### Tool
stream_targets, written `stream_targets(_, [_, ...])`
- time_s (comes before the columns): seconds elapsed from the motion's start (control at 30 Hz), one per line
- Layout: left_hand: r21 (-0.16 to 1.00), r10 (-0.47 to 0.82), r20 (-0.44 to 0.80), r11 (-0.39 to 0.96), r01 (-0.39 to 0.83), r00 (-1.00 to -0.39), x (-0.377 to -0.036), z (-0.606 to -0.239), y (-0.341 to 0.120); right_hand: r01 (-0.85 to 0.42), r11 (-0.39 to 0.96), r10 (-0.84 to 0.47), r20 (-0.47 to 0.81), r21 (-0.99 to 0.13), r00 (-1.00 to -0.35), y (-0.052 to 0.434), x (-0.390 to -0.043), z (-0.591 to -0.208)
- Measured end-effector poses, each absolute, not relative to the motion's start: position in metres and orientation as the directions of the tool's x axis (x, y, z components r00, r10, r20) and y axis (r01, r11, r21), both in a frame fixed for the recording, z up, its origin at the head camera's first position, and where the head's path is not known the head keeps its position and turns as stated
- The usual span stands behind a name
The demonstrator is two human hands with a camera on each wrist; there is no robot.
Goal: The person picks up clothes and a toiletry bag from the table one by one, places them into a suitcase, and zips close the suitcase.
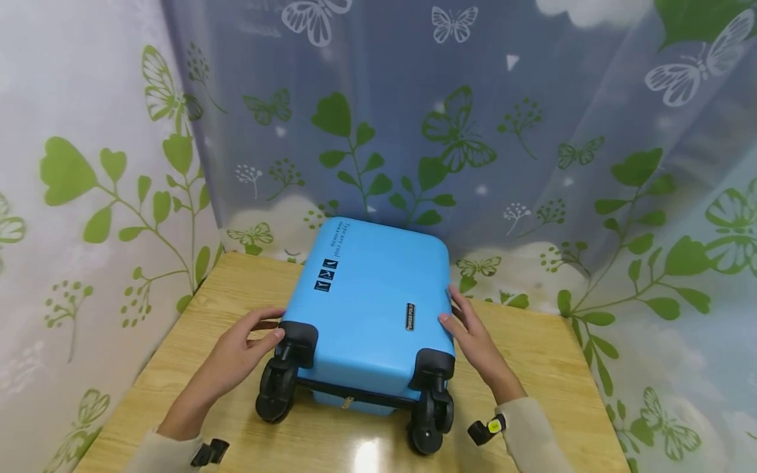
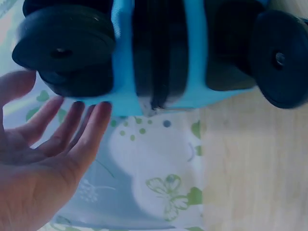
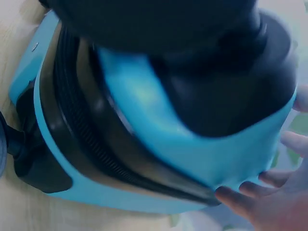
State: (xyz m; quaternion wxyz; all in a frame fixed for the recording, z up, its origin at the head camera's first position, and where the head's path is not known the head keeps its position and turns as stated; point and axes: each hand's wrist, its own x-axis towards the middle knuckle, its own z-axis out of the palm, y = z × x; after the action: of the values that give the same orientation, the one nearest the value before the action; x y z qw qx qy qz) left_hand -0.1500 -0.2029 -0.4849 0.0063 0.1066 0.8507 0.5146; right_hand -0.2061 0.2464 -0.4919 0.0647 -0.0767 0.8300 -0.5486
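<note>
A small blue hard-shell suitcase (image 1: 367, 289) lies flat on the wooden table, its wheeled end towards me. Black corner guards hold its wheels (image 1: 427, 424), and a small badge and printed icons mark the upper face. At the near left corner my left hand (image 1: 239, 351) has its thumb by the corner guard and its other fingers spread along the side. My right hand (image 1: 476, 338) rests against the right side, thumb near the upper edge. In the right wrist view, fingertips (image 3: 226, 195) touch the blue shell near the black zipper band (image 3: 103, 144).
The wooden table (image 1: 520, 381) extends on both sides of the suitcase. Behind it and along the sides hang curtains (image 1: 378, 131) printed with leaves and butterflies. A black strap device sits on each wrist.
</note>
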Motion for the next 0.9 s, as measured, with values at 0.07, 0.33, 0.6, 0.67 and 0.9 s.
stream_targets(0.07, [0.859,0.178,0.153,0.462,0.22,-0.972,-0.15,-0.482,-0.2,-0.141,0.448,-0.232,0.037,-0.883,-0.972,0.242,-0.2,-0.485])
stream_targets(0.33, [0.734,0.137,0.415,0.534,0.42,-0.899,-0.138,-0.472,-0.176,-0.364,0.64,-0.368,0.146,-0.677,-0.918,0.223,-0.168,-0.466])
stream_targets(0.6, [0.716,0.285,0.445,0.456,0.529,-0.849,-0.116,-0.468,-0.144,-0.464,0.688,-0.454,0.168,-0.558,-0.875,0.209,-0.144,-0.457])
stream_targets(0.67, [0.732,0.331,0.411,0.435,0.524,-0.85,-0.11,-0.47,-0.136,-0.499,0.7,-0.481,0.18,-0.51,-0.858,0.206,-0.14,-0.456])
stream_targets(0.9, [0.74,0.413,0.25,0.502,0.447,-0.876,-0.096,-0.485,-0.114,-0.522,0.746,-0.512,0.146,-0.412,-0.847,0.199,-0.127,-0.456])
